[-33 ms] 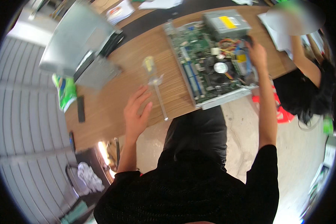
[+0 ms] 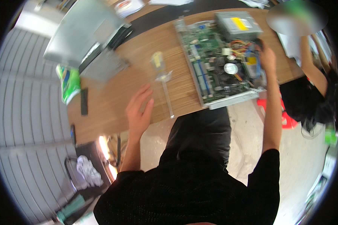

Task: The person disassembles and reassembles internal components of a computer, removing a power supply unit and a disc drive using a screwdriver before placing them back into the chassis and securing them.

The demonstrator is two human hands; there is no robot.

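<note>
An open computer case (image 2: 233,100) with a green motherboard (image 2: 214,63) lies on the wooden table (image 2: 112,108). My right hand (image 2: 267,56) reaches into the case's right side, fingers by the coloured cables and a blue part; its grip is hidden. My left hand (image 2: 139,108) lies flat on the table near the front edge, fingers apart and holding nothing. Just right of it lies a screwdriver (image 2: 163,82) with a clear yellow handle, its shaft pointing toward me. A grey metal box with a yellow label (image 2: 238,24) sits at the case's far end.
A grey metal cover panel (image 2: 82,33) lies at the table's far left, with a green and white packet (image 2: 67,82) and a small black bar (image 2: 83,101) near it. Another person (image 2: 308,93) works at the right. A red object (image 2: 285,116) lies on the floor.
</note>
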